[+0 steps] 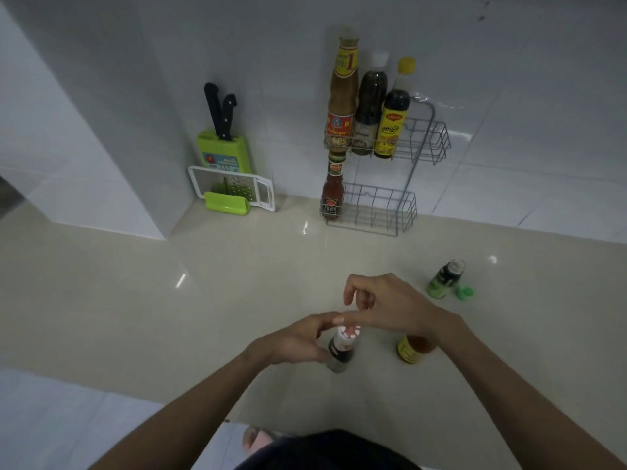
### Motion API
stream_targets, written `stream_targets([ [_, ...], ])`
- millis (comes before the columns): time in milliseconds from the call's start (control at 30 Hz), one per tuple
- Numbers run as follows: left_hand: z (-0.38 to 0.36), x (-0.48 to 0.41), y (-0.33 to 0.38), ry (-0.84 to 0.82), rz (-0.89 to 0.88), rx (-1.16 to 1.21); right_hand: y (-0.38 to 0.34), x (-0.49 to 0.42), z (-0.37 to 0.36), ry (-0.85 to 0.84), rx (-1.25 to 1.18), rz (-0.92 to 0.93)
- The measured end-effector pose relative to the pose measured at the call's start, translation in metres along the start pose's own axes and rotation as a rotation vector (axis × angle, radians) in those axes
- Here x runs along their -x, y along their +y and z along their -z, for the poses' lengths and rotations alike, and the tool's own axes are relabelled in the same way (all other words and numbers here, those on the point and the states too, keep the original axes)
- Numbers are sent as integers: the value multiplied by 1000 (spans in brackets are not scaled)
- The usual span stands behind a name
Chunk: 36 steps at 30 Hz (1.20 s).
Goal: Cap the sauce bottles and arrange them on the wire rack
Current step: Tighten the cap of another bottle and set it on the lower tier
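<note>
Left hand: the left hand (298, 340) wraps the neck and shoulder of the small dark glass sauce bottle with the white label (340, 351), fingers curled round it, bracing it upright on the counter so it won't spin or tip
Right hand: the right hand (383, 305) hovers right over the bottle's mouth, thumb and forefinger bent toward each other, one fingertip touching the red-and-white cap (349, 330); whether they actually pinch it I cannot tell
Step in hand: looks like the cap is being seated or twisted on, one hand anchoring, the other working the top
Waiting nearby: the squat amber bottle with the yellow label (412, 349) stands just beside, half under the right wrist, its top hidden; further right a small green-labelled bottle (444, 278) stands open with its loose green cap (464, 293) just beside its base, ready to pair up
Wire rack: the two-tier grey wire rack (424, 144) against the white tiled wall (509, 79) holds three tall bottles packed at the left of the top tier and a red sauce bottle (331, 193) at the left of the lower one, leaving the right side of each tier free for these
Off to the side: a green knife block with black-handled knives (222, 144) and a white grater (234, 189), well apart
</note>
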<state>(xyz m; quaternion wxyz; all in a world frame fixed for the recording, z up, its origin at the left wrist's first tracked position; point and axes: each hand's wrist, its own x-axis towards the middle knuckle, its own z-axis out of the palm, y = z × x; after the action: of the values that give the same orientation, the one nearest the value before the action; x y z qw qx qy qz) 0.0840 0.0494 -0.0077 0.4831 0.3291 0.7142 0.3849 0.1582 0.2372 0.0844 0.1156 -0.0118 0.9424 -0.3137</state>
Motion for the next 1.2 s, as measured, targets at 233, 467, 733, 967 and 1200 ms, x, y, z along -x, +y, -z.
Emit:
stream_targets([
  [233,-55,-4,12,379,-43,139,-6,16,-19,-15,226,135],
  [467,-44,-5,35,538,-13,244,0,11,18,22,81,233],
  [733,-5,12,78,135,-143,270,-39,3,73,-114,-93,296],
  [967,-8,23,87,-14,-194,312,-43,5,83,-177,-194,303],
  [1200,-8,25,96,-140,-183,341,-42,8,93,-237,-230,306],
])
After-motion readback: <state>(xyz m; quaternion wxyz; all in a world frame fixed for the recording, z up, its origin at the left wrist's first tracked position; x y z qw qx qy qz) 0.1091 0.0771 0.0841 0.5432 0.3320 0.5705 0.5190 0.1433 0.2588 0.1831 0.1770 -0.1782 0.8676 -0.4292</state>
